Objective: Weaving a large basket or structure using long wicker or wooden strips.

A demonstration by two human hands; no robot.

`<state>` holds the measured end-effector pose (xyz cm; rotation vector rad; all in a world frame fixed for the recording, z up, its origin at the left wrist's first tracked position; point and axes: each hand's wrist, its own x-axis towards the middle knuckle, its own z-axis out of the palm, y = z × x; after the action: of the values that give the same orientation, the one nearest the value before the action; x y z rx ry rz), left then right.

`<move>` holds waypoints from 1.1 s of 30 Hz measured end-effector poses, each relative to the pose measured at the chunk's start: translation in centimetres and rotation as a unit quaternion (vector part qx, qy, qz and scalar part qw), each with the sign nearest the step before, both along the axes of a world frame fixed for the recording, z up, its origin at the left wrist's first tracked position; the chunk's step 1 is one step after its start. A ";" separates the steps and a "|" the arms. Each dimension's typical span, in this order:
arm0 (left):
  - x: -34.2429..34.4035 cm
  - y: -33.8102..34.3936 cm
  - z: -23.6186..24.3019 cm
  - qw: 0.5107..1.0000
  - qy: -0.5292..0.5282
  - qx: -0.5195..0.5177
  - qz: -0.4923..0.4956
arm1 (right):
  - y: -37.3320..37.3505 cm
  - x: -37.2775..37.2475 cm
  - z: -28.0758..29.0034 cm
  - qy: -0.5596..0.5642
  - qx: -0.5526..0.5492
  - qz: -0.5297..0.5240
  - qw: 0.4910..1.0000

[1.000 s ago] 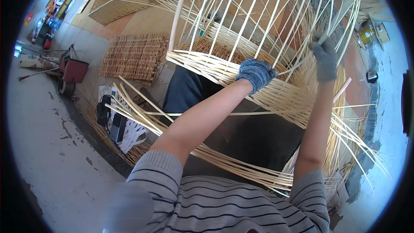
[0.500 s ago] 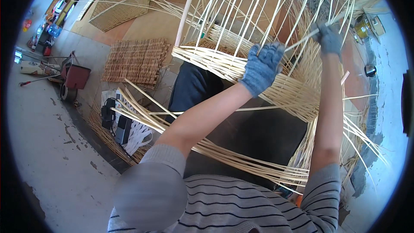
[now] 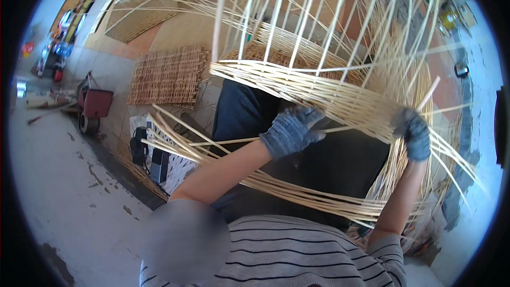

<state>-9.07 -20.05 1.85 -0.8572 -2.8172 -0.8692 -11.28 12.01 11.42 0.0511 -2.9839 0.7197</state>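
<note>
A large half-woven wicker basket [image 3: 319, 87] of pale cane lies across my lap, its upright stakes fanning toward the top of the view. My left hand [image 3: 291, 130], in a grey knit glove, sits just under the woven band and pinches a thin cane strand [image 3: 234, 141] that runs off to the left. My right hand [image 3: 413, 133], also gloved, grips the woven rim at the basket's right side, among loose cane ends. A lower band of weaving [image 3: 297, 194] crosses above my striped shirt.
Woven cane panels [image 3: 169, 77] lean against the wall at the left. A red wheelbarrow [image 3: 94, 103] stands on the concrete floor [image 3: 64, 191] further left. Dark objects and papers [image 3: 151, 157] lie on the ground beside the basket. A pot [image 3: 461, 70] sits at the far right.
Both hands have dropped from the upper stakes to the woven band. The left hand now pinches a strand under the band and the right hand grips the rim lower down.
</note>
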 end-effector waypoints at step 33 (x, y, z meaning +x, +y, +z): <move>11.9 7.7 1.7 0.951 -0.188 -0.234 -0.069 | 16.5 31.9 -37.4 -0.288 -0.086 -0.632 0.714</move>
<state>2.80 -12.30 3.58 -1.0452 -3.4130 -0.4033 20.60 28.46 -25.95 -2.2662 -2.3397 0.7866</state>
